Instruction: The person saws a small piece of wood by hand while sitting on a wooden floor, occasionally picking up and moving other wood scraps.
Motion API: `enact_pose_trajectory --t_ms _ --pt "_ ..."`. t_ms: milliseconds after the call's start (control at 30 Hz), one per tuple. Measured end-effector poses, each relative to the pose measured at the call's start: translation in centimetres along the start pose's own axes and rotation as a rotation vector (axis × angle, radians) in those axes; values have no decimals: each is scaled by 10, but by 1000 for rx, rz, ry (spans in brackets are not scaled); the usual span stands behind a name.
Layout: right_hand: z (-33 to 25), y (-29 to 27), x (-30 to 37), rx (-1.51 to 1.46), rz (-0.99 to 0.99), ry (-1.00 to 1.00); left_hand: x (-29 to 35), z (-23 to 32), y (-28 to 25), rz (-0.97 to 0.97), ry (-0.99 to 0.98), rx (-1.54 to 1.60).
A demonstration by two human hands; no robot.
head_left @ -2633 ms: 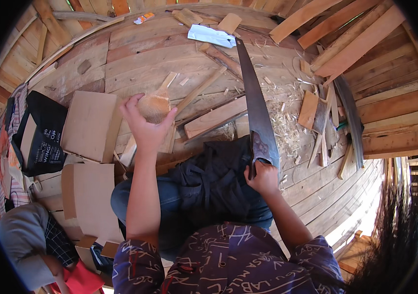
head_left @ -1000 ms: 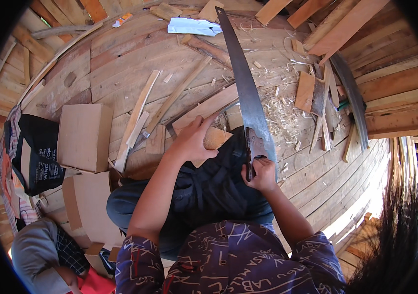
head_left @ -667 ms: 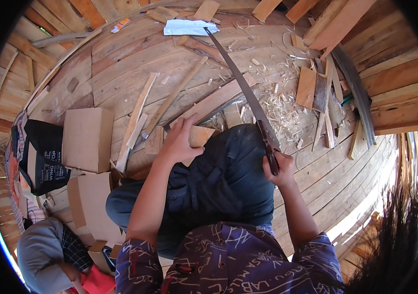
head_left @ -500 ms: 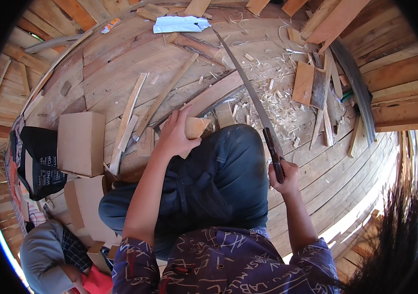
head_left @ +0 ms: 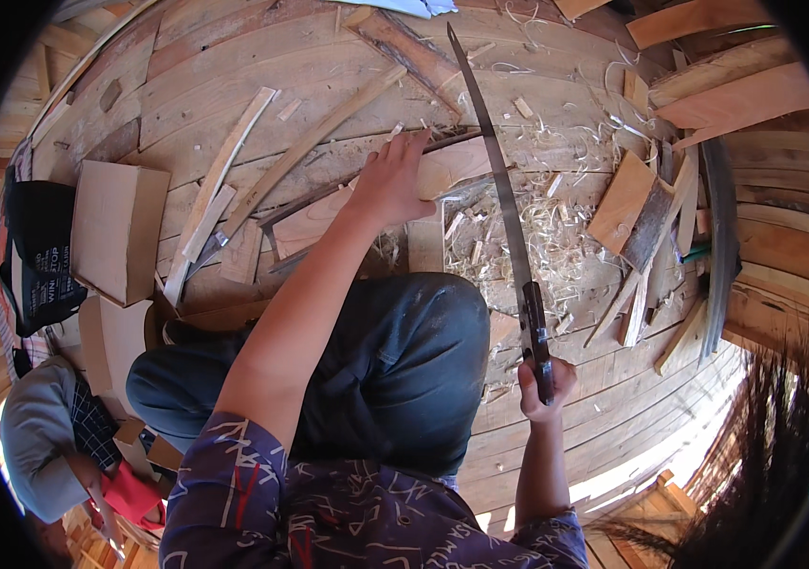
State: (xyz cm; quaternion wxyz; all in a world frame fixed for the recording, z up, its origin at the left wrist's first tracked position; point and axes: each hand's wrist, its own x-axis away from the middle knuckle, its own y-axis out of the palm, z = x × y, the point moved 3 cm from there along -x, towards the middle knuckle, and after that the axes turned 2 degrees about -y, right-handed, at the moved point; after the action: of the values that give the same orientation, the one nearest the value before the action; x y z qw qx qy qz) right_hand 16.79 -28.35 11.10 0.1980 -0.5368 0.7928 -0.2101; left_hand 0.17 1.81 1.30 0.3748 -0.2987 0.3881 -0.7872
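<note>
In my right hand (head_left: 547, 387) is a machete (head_left: 504, 199), its dark handle gripped low and its long, narrow blade pointing away from me, tip up toward the far edge. My left hand (head_left: 390, 188) reaches forward with its fingers spread, over a long pale wooden board (head_left: 314, 226) on the floor. Whether the fingers press on the board, I cannot tell. The board runs on past the fingers, and the blade crosses in front of its right end. A short flat wood piece (head_left: 426, 248) lies beyond my knee.
Curled shavings and chips (head_left: 547, 209) litter the floor right of the blade. Offcuts (head_left: 623, 199) are piled farther right. Long strips (head_left: 224, 180) and a cardboard box (head_left: 120, 228) lie left. Another person (head_left: 39, 446) bends over at lower left.
My left hand has moved forward from a wood block beside my knee to above the board; the block is out of sight. The machete is still in my right hand. The view has shifted.
</note>
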Motion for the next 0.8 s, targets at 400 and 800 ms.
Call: enact_pose_trajectory --t_ms 400,800 --pt "13 29 -67 -100 -148 11 10 -6 10 100 -172 -59" --pt "26 38 -76 -149 -188 107 10 -4 14 232 -155 -15"
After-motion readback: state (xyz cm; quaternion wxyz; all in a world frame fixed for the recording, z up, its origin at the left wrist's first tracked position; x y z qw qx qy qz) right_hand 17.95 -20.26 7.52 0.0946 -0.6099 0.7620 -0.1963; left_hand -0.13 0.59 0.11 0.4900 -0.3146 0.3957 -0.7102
